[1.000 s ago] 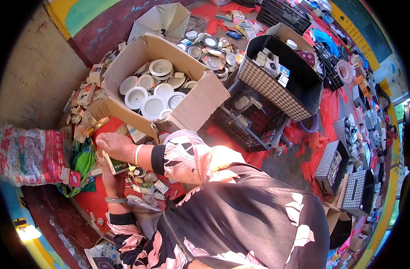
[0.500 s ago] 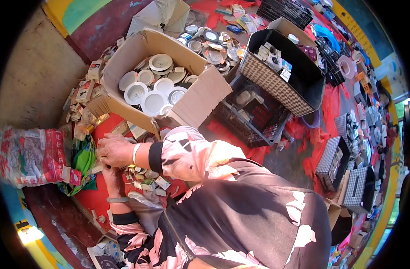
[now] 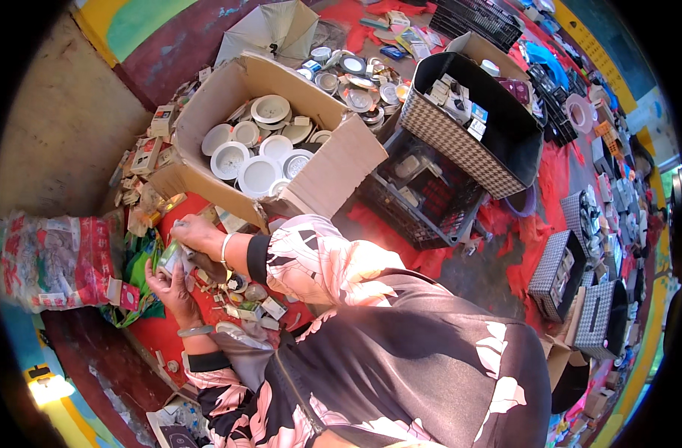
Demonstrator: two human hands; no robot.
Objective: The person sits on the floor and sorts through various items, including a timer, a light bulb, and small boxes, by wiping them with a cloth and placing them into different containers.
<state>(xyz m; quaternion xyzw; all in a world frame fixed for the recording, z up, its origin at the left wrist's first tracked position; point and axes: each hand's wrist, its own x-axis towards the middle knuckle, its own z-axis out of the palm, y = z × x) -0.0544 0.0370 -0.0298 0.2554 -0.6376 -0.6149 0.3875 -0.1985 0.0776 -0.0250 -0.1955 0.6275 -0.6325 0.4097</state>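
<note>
A small white and green box [image 3: 171, 258] is between my two hands over the red cloth. My right hand [image 3: 197, 233], with a white bracelet on its wrist, curls its fingers at the upper end of the box. My left hand [image 3: 176, 297], below it with a grey bangle, has its thumb and fingers apart around the lower end. The box's far side and some right fingertips are hidden. Close beside my hands lies a pile of small boxes and bulb-like parts [image 3: 253, 305]. A green bag [image 3: 138, 257] lies just left of them.
A cardboard carton [image 3: 330, 175] of round white light fittings [image 3: 259, 174] stands ahead. Right of it, a houndstooth bin [image 3: 460, 145] rests over a black crate [image 3: 423, 216]. A red and white plastic sack [image 3: 54, 261] sits at left. Small boxes [image 3: 147, 153] line the wall.
My hands have moved apart a little. The small box now shows between them, and the left fingers have spread from their earlier closed position.
</note>
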